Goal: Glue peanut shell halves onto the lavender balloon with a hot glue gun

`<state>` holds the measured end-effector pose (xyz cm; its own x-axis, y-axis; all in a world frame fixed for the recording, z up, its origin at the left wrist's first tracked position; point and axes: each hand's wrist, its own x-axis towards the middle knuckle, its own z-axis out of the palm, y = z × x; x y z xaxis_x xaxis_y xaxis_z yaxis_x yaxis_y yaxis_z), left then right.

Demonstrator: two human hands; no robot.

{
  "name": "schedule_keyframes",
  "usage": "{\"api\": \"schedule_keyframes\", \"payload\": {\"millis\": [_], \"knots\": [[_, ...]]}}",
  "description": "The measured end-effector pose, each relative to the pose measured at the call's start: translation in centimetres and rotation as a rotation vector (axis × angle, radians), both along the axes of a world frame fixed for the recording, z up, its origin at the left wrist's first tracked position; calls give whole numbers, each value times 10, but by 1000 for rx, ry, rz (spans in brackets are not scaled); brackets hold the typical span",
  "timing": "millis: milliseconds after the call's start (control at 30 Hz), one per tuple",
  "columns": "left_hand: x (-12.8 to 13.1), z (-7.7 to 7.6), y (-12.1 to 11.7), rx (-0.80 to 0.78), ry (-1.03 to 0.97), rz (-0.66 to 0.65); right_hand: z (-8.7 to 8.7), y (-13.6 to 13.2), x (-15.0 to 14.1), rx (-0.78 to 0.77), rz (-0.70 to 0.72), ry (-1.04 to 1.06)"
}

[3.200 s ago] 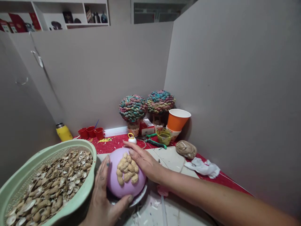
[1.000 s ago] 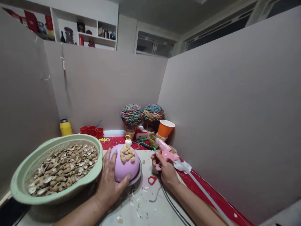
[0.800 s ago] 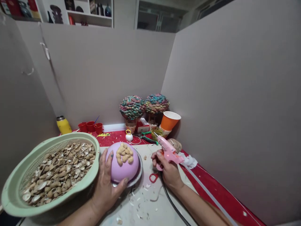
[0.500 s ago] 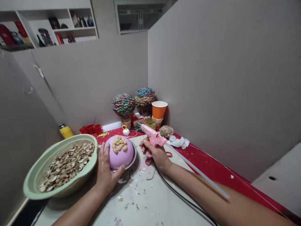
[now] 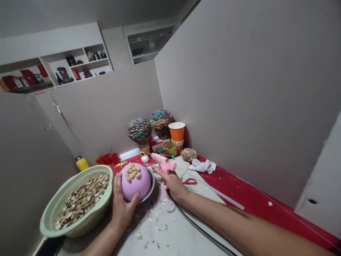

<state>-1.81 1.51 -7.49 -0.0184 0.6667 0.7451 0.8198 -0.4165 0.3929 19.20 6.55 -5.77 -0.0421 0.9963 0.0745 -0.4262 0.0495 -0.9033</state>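
Your purple dome sits in a metal dish on the bench, just right of the green basket. Its surface is smooth, rounded and evenly coloured, with its lowest part hidden by the dish and your fingers. Near the top sits one compact cluster of peanut shells: pale tan, rough-skinned, lying at differing angles, several touching. The sides are bare purple.

Your left hand is spread, fingers against the dome's left side and thumb across its near side. Your right hand is closed around the handle of a pink glue gun. The gun is held right of the dome, apart from the shells, nozzle directed toward the back of the bench. A long translucent glue stick projects from its rear; a black cord runs from below the grip toward you. Red-handled scissors lie near your right wrist. Small scraps litter the bench in front of the dish.
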Motion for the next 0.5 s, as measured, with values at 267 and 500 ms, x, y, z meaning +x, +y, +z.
{"api": "schedule_keyframes", "payload": {"millis": [267, 500], "knots": [[0, -1, -2, -31, -36, 30, 9, -2, 0, -66, 46, 73], [4, 4, -7, -102, -22, 36, 8, -1, 4, -166, -52, -89]]}}
